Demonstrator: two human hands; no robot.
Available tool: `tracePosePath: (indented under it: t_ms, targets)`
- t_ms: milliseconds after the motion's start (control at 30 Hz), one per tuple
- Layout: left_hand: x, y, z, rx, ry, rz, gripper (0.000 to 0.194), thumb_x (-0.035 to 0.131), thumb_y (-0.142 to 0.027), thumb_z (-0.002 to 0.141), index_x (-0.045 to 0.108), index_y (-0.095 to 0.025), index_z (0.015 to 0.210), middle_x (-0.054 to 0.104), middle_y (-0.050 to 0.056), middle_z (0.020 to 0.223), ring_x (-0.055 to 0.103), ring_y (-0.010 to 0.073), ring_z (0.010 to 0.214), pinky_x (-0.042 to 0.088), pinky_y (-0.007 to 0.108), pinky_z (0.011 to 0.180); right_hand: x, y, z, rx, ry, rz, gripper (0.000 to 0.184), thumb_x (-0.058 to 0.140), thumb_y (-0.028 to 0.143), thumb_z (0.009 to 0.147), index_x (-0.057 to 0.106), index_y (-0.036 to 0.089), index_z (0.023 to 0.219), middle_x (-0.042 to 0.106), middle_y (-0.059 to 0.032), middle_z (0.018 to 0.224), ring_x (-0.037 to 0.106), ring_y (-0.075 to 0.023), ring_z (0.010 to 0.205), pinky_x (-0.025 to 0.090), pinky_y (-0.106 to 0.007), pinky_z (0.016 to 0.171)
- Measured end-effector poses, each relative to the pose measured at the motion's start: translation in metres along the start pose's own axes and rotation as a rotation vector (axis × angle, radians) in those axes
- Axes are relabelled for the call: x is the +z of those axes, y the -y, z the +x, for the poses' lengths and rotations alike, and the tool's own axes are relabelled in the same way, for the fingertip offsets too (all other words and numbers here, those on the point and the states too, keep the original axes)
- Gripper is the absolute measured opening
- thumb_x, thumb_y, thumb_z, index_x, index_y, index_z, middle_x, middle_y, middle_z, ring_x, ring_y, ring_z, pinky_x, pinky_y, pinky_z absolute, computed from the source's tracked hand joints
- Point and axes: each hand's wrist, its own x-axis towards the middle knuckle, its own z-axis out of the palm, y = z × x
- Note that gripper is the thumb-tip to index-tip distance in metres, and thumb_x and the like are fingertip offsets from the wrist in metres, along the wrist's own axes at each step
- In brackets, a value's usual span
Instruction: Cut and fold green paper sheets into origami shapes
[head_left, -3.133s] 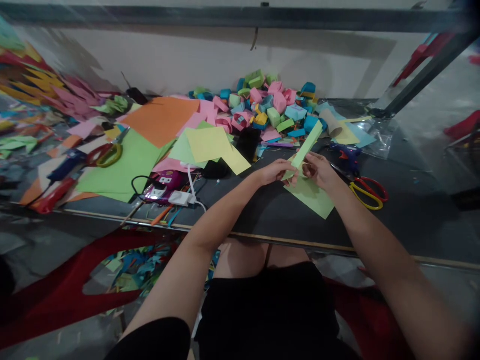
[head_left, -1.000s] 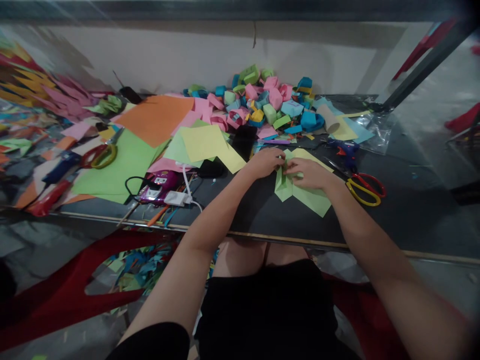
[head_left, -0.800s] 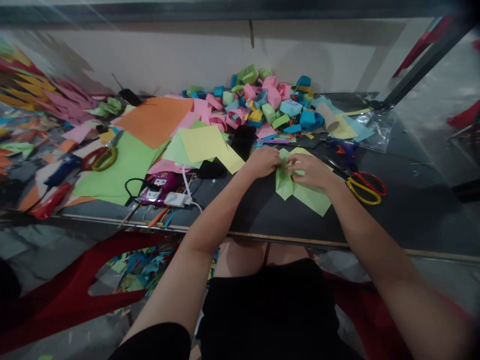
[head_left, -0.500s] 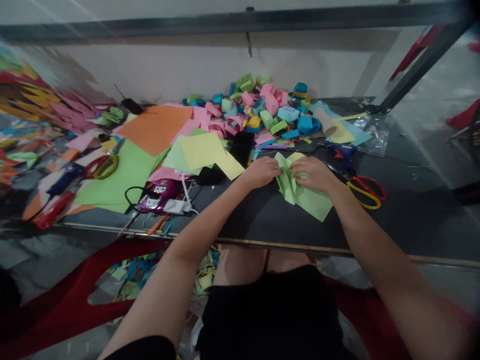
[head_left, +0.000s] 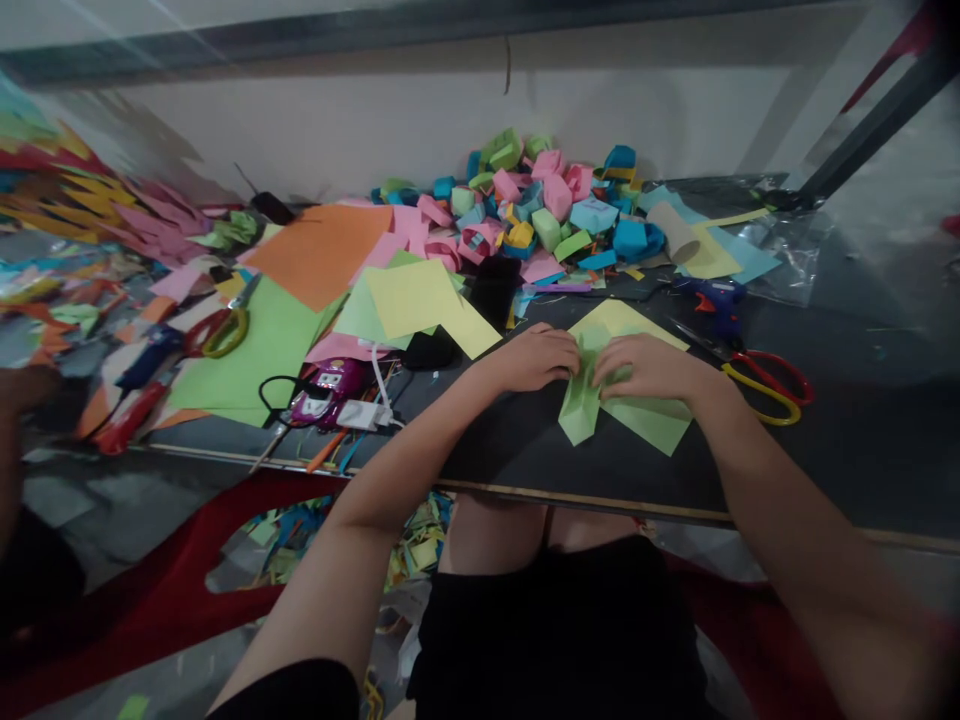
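Between my two hands is a folded piece of light green paper (head_left: 580,408), creased lengthwise with a pointed end toward me. My left hand (head_left: 541,357) grips its left side near the top, fingers bent. On the other side, my right hand (head_left: 631,365) pinches the right edge, its fingertips partly hidden by the folds. A flat green sheet (head_left: 660,428) lies under my right hand, and a pale yellow sheet (head_left: 626,318) lies just behind. Scissors (head_left: 772,385) with red and yellow handles rest right of my right hand.
Folded paper pieces in several colours (head_left: 544,200) are heaped by the wall. A blue glue gun (head_left: 716,300) and a cardboard tube (head_left: 673,232) sit behind the scissors. Left are a purple power strip (head_left: 330,390), an orange sheet (head_left: 322,245) and more scissors (head_left: 225,330). Another person's arm (head_left: 15,430) shows far left.
The folded green paper has turned from spread-out flaps into a narrower shape pointing toward me. My view has shifted slightly, and another person's arm has appeared at the left edge.
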Motion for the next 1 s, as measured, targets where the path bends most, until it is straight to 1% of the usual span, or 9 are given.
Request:
tracePosePath:
  t_ms: [100,167,267,400,500,600,767,900,1000]
  targets:
    - [-0.004,-0.002,-0.003,-0.031,0.003,0.054,0.024,0.050,-0.023,0.099,0.073,-0.023,0.095,0.077,0.005,0.104,0.063,0.0247,0.120,0.034,0.040,0.099,0.001,-0.003,0.002,0.037,0.011,-0.012,0.007,0.077,0.030,0.082,0.084,0.029,0.085,0.081,-0.0033,0.102,0.073,-0.0254,0.091,0.053,-0.037,0.085]
    - [-0.005,-0.005,-0.004,-0.032,0.010,0.074,0.019,0.055,-0.023,0.092,0.074,-0.023,0.096,0.077,0.006,0.103,0.063,0.0259,0.116,0.036,0.040,0.099,0.002,-0.008,0.004,0.056,-0.001,-0.060,0.013,0.072,0.022,0.084,0.083,0.029,0.086,0.081,-0.0033,0.102,0.073,-0.0243,0.091,0.052,-0.036,0.083]
    - [-0.006,-0.006,-0.005,-0.028,0.005,0.055,0.022,0.061,-0.022,0.084,0.074,-0.025,0.102,0.077,0.006,0.110,0.062,0.0263,0.119,0.036,0.038,0.100,0.005,-0.016,0.007,0.088,-0.021,-0.167,0.023,0.065,0.015,0.087,0.082,0.029,0.089,0.081,-0.0018,0.103,0.073,-0.0229,0.093,0.052,-0.035,0.080]
    - [-0.005,0.002,-0.004,-0.061,-0.004,0.050,0.014,0.065,-0.030,0.091,0.075,-0.025,0.100,0.078,0.005,0.108,0.063,0.0256,0.118,0.035,0.039,0.100,0.012,-0.020,0.009,0.129,-0.095,-0.287,0.029,0.059,0.014,0.090,0.081,0.031,0.096,0.081,-0.0002,0.111,0.073,-0.0239,0.104,0.052,-0.034,0.079]
    - [-0.005,0.011,-0.005,-0.090,-0.020,0.077,0.016,0.066,-0.037,0.095,0.075,-0.024,0.098,0.078,0.005,0.104,0.062,0.0261,0.117,0.032,0.040,0.101,0.013,-0.020,0.010,0.146,-0.131,-0.272,0.032,0.058,0.012,0.087,0.082,0.030,0.098,0.081,-0.0008,0.117,0.073,-0.0249,0.108,0.053,-0.035,0.082]
    - [-0.004,0.017,-0.006,-0.071,-0.021,0.061,0.023,0.067,-0.045,0.096,0.076,-0.023,0.096,0.078,0.006,0.103,0.062,0.0257,0.117,0.031,0.039,0.099,0.007,-0.016,0.012,0.099,-0.051,-0.140,0.032,0.059,0.012,0.083,0.083,0.029,0.097,0.080,-0.0006,0.119,0.073,-0.0223,0.104,0.053,-0.033,0.086]
    - [0.001,0.016,-0.005,-0.047,-0.019,0.030,0.034,0.063,-0.052,0.098,0.075,-0.021,0.096,0.078,0.006,0.102,0.064,0.0239,0.114,0.030,0.038,0.097,-0.012,-0.007,0.024,0.055,0.153,0.007,0.023,0.064,0.023,0.085,0.084,0.025,0.098,0.080,-0.0044,0.115,0.072,-0.0189,0.089,0.051,-0.030,0.079]
    - [0.008,0.012,-0.003,-0.037,-0.047,0.171,0.032,0.066,-0.051,0.097,0.076,-0.020,0.100,0.078,0.007,0.105,0.063,0.0244,0.114,0.031,0.038,0.096,-0.015,-0.002,0.033,0.089,0.209,-0.005,0.022,0.068,0.030,0.087,0.083,0.023,0.101,0.081,-0.0056,0.101,0.070,-0.0190,0.083,0.049,-0.030,0.077]
    - [0.007,0.010,-0.003,-0.001,-0.071,0.311,0.032,0.063,-0.049,0.099,0.076,-0.020,0.098,0.078,0.008,0.104,0.063,0.0243,0.114,0.033,0.038,0.097,-0.011,0.009,0.037,0.130,0.227,-0.141,0.019,0.066,0.025,0.089,0.083,0.023,0.097,0.081,-0.0051,0.102,0.070,-0.0195,0.087,0.046,-0.030,0.076]
